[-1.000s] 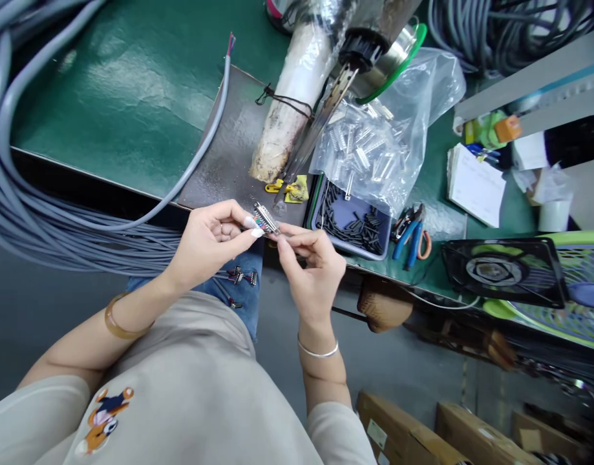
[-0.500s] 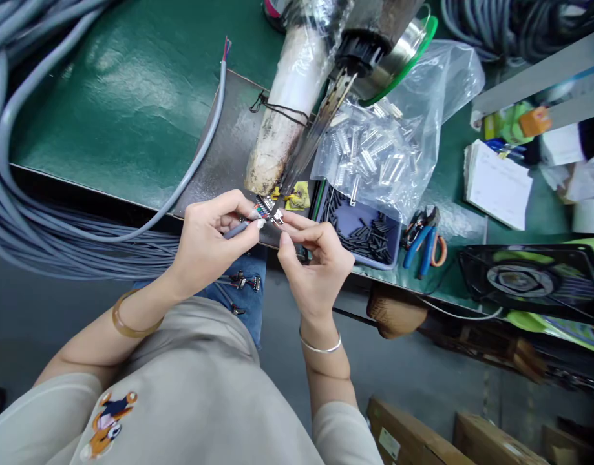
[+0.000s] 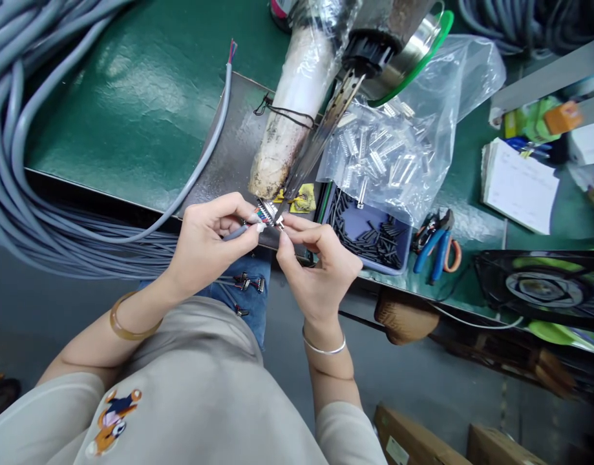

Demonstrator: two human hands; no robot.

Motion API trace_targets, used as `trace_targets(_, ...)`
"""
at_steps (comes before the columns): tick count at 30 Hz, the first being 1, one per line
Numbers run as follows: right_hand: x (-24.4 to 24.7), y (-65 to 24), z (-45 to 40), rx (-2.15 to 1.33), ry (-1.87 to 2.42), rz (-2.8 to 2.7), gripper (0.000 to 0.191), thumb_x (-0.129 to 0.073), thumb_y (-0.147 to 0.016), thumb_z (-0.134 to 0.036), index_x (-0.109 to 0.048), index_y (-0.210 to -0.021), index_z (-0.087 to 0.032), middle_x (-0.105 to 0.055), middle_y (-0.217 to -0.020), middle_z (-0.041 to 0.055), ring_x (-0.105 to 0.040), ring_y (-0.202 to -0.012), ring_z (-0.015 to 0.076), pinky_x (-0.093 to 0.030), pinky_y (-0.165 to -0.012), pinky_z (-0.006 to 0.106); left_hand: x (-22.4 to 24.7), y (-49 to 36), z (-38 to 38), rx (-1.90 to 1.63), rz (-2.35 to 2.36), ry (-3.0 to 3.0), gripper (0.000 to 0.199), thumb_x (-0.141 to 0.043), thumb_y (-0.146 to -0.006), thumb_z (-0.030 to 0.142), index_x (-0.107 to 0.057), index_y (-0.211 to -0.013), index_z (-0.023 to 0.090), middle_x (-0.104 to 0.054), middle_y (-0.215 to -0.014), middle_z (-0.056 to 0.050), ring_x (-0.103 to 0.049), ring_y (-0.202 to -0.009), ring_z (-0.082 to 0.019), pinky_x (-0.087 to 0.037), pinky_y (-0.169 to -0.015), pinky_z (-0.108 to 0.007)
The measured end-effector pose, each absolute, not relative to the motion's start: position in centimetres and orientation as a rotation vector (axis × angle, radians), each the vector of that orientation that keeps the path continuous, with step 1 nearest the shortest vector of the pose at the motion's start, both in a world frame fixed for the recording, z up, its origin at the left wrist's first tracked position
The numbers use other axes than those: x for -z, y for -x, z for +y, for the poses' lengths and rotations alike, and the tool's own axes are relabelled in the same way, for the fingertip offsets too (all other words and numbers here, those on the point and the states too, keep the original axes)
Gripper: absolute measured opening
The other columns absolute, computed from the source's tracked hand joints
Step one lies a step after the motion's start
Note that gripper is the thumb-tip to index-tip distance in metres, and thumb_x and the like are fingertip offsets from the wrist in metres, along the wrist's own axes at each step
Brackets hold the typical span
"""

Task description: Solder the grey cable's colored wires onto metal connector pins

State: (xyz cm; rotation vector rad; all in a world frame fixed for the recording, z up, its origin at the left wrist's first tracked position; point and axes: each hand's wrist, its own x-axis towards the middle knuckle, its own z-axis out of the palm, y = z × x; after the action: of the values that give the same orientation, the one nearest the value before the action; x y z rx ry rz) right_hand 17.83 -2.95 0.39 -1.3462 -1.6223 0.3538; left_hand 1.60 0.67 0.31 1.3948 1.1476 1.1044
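Observation:
My left hand pinches the end of a grey cable, its thin coloured wires fanned out at the fingertips. Opposite it, my right hand pinches a small metal connector between thumb and fingers. Wires and connector meet right under the tip of a fixed soldering iron that slants down from above. Whether each wire touches a pin is too small to tell. A stained white tube ends just above, beside a yellow sponge.
A purple bin of small black pieces sits right of my hands, under a plastic bag of connectors. Farther right lie pliers, a paper pad and a fan. Coiled grey cable fills the left; finished-looking connectors rest on my lap.
The view has shifted slightly, so the bench things appear a little further right. Both hands keep their pinch, and the connector stays at the iron's tip.

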Motion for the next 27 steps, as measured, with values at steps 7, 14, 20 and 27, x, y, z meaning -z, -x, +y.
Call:
trace_targets(7, -0.15, -18.11, -2.67, -0.341, 1.302, -1.653, 0.010, -0.068, -0.090, -0.013, -0.065, -0.086, -0.022, -0.079, -0.102, 0.0020, -0.077, -0.094, 0.0177, -0.065, -0.079, 0.029, -0.51, -1.89, 0.77, -1.116, 1.170, -1.441, 0.009, -0.072, -0.078, 0.016, -0.064, -0.075, 0.014, -0.067, -0.076, -0.002, -0.057, -0.063, -0.007, -0.042, -0.054, -0.016)
trace_targets(14, -0.60, -18.20, -2.16, -0.191, 1.228, -1.722, 0.014, -0.072, -0.086, -0.007, -0.068, -0.090, -0.020, -0.079, -0.100, 0.0005, -0.076, -0.094, 0.0135, -0.061, -0.086, 0.024, -0.83, -2.03, 0.99, -1.178, 1.152, -1.514, 0.008, -0.070, -0.080, 0.018, -0.064, -0.075, 0.014, -0.066, -0.075, -0.001, -0.058, -0.062, -0.007, -0.043, -0.052, -0.015)
trace_targets(20, -0.11, -18.27, -2.46, -0.240, 1.252, -1.717, 0.014, -0.071, -0.087, -0.010, -0.062, -0.086, -0.021, -0.078, -0.100, -0.0006, -0.077, -0.088, 0.0127, -0.062, -0.078, 0.022, -0.37, -1.81, 0.87, -1.112, 1.172, -1.521, 0.008, -0.070, -0.079, 0.018, -0.063, -0.076, 0.014, -0.069, -0.078, -0.002, -0.058, -0.059, -0.006, -0.043, -0.052, -0.015)
trace_targets(27, -0.11, -18.19, -2.35, -0.194, 1.261, -1.747, 0.014, -0.072, -0.088, -0.009, -0.063, -0.085, -0.019, -0.079, -0.099, 0.0004, -0.076, -0.091, 0.0119, -0.060, -0.080, 0.020, -0.18, -1.73, 0.82, -1.102, 1.183, -1.542, 0.009, -0.070, -0.080, 0.017, -0.063, -0.076, 0.014, -0.069, -0.077, -0.002, -0.059, -0.060, -0.007, -0.043, -0.053, -0.015)
